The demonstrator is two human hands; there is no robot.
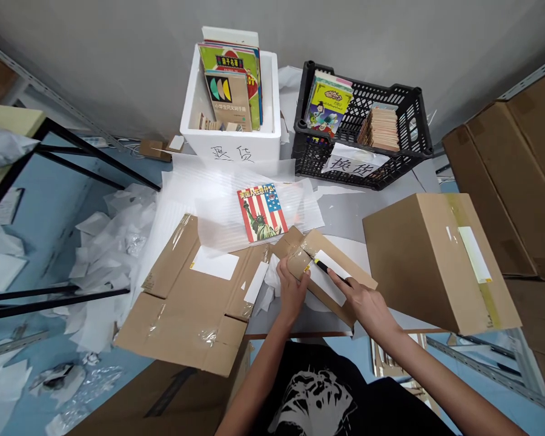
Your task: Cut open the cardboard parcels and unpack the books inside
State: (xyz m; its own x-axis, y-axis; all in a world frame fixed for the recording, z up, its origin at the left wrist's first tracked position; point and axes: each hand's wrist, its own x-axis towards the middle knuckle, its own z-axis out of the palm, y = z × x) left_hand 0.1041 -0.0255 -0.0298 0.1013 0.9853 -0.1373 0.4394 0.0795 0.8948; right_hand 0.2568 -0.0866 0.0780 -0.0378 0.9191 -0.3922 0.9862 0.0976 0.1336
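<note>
My right hand (366, 306) is closed around a black and yellow utility knife (329, 268). Its blade touches the taped end of a small cardboard box (333, 281) near the table's front edge. With its fingers closed on the left end of that box, my left hand (293, 287) grips the cardboard. A crumpled white wad (272, 275) lies beside the left wrist. Just beyond the box is a book (262, 212) with a flag and statue cover, lying on white foam sheets (218, 212). To the left, a flattened cardboard carton (195, 315) bears white labels.
A white foam box (231, 145) of books and a black plastic crate (363, 157) with books stand at the back. On the right sits a large taped carton (436, 260). Packing scraps (104, 260) litter the floor at left.
</note>
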